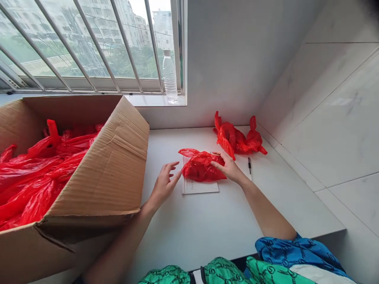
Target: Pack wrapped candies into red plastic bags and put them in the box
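Observation:
A crumpled red plastic bag (204,167) lies on a white sheet of paper with small print (203,187), covering much of it. From the right, my right hand (227,165) grips the bag's end, thumb over the plastic and fingers along its far side. My left hand (166,181) is at the bag's left edge, fingers apart and holding nothing. Its thumb tip comes close to the plastic; whether they touch, I cannot tell. What the bag contains is hidden. Just beyond, against the wall, sit more knotted red plastic bags (239,139).
A large open cardboard box (118,157) full of red plastic bags (47,169) takes up the left side. On the white tabletop (189,225) a black pen (249,165) lies right of my right hand. A clear water bottle (169,79) stands on the sill by the barred window.

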Tool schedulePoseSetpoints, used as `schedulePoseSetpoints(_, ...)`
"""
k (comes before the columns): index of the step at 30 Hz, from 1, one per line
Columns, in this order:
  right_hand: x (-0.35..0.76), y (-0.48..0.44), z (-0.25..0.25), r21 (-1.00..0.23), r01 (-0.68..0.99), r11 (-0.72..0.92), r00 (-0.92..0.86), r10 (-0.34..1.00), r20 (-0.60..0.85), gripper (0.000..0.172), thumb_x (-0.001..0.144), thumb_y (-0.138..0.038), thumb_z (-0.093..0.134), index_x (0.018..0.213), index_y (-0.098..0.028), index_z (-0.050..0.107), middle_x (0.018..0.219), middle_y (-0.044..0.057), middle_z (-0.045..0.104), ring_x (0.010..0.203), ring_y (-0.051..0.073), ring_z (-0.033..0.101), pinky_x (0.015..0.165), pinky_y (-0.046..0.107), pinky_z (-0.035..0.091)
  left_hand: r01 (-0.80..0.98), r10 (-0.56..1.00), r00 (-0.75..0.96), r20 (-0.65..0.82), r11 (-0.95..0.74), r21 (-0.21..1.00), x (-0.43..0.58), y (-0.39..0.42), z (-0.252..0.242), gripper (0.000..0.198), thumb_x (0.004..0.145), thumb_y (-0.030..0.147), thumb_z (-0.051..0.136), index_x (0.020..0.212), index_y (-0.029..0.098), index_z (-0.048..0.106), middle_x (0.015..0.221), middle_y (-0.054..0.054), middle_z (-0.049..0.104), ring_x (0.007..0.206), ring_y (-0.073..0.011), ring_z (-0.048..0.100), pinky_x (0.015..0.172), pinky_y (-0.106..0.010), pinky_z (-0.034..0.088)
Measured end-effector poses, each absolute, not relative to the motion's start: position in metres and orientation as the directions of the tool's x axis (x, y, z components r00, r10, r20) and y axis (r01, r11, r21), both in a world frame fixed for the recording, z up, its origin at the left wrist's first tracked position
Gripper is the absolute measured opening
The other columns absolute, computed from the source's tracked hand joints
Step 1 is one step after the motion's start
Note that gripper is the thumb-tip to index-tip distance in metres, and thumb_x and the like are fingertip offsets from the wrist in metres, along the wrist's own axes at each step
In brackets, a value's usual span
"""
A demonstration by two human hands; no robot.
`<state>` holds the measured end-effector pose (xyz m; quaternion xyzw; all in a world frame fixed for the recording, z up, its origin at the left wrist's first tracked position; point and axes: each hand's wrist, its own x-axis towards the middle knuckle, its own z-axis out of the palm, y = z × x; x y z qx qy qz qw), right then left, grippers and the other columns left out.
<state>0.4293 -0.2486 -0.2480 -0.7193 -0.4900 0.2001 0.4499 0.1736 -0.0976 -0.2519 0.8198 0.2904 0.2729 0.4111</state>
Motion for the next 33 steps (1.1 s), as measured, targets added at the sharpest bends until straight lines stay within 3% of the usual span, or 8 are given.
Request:
schedulePoseSetpoints(4,0.429,-0.249,-0.255,-0.879,0.446,-0.168,0.540,0.834,0.115,0.044,0.093,-0.053,0.053,0.127,-0.026,0.057,0.124,0.006,0.067,0.115,0.024,0.063,0.102,0.042,0.047,0.330,0.680,0.715,0.160,-0.530,0.781,0.197,-0.094,-0.257,0.044,0.096,0.048,0.049,0.130,0.022,0.060,0.133,-0.011,0.057,0.120,-0.0235,0.054,0.090,-0.035,0.050)
schedulePoseSetpoints(7,0.425,-0.247,-0.258,-0.861,0.472,-0.189,0.513,0.853,0.094,0.035,0.091,-0.045,0.059,0.122,-0.028,0.061,0.118,0.003,0.071,0.109,0.023,0.066,0.099,0.041,0.049,0.370,0.647,0.747,0.154,-0.596,0.713,0.207,-0.094,-0.261,0.039,0.094,0.047,0.054,0.121,0.023,0.066,0.116,-0.008,0.067,0.110,-0.0242,0.056,0.084,-0.034,0.049)
schedulePoseSetpoints(10,0.423,-0.244,-0.262,-0.896,0.432,-0.105,0.523,0.838,0.154,0.030,0.090,-0.037,0.058,0.117,-0.027,0.064,0.116,0.003,0.071,0.110,0.022,0.066,0.100,0.039,0.049,0.311,0.656,0.738,0.158,-0.538,0.783,0.206,-0.090,-0.263,0.031,0.094,0.044,0.054,0.107,0.023,0.071,0.098,-0.004,0.071,0.093,-0.0203,0.061,0.077,-0.030,0.047)
schedulePoseSetpoints(15,0.428,-0.245,-0.267,-0.897,0.432,-0.097,0.530,0.832,0.165,0.034,0.089,-0.040,0.060,0.119,-0.025,0.061,0.117,0.005,0.069,0.109,0.022,0.066,0.096,0.038,0.053,0.220,0.718,0.671,0.184,-0.430,0.876,0.196,-0.083,-0.260,0.029,0.094,0.041,0.053,0.103,0.020,0.070,0.095,-0.003,0.071,0.087,-0.0161,0.063,0.079,-0.027,0.048)
schedulePoseSetpoints(19,0.426,-0.249,-0.263,-0.677,0.711,-0.192,0.516,0.796,0.316,0.036,0.089,-0.038,0.060,0.123,-0.027,0.062,0.129,0.008,0.062,0.121,0.027,0.059,0.103,0.045,0.047,0.317,0.717,0.616,0.327,-0.606,0.730,0.196,-0.089,-0.255,0.028,0.095,0.039,0.052,0.111,0.021,0.067,0.100,-0.004,0.066,0.089,-0.0173,0.062,0.077,-0.029,0.050)
schedulePoseSetpoints(23,0.415,-0.244,-0.265,-0.546,0.820,-0.170,0.456,0.771,0.445,0.043,0.096,-0.039,0.051,0.136,-0.026,0.055,0.143,0.010,0.053,0.136,0.027,0.047,0.115,0.045,0.037,0.301,0.575,0.638,0.513,-0.799,0.521,0.210,-0.101,-0.250,0.029,0.098,0.033,0.049,0.121,0.023,0.063,0.121,-0.009,0.063,0.112,-0.0225,0.059,0.097,-0.038,0.047)
schedulePoseSetpoints(29,0.386,-0.233,-0.289,-0.368,0.907,-0.203,0.296,0.930,0.216,0.066,0.101,-0.046,0.040,0.159,-0.027,0.017,0.164,0.007,0.023,0.152,0.028,0.018,0.122,0.058,0.014,0.293,0.378,0.862,0.338,-0.915,0.276,0.229,-0.112,-0.273,0.065,0.099,0.042,0.046,0.157,0.022,0.025,0.161,-0.011,0.030,0.149,-0.0303,0.027,0.120,-0.051,0.023)
schedulePoseSetpoints(33,0.380,-0.233,-0.297,-0.346,0.910,-0.227,0.294,0.944,0.153,0.065,0.102,-0.046,0.038,0.160,-0.025,0.015,0.165,0.006,0.019,0.153,0.028,0.017,0.122,0.058,0.012,0.334,0.392,0.880,0.268,-0.912,0.238,0.227,-0.115,-0.287,0.065,0.099,0.044,0.045,0.156,0.020,0.028,0.161,-0.010,0.030,0.150,-0.0307,0.025,0.120,-0.052,0.022)
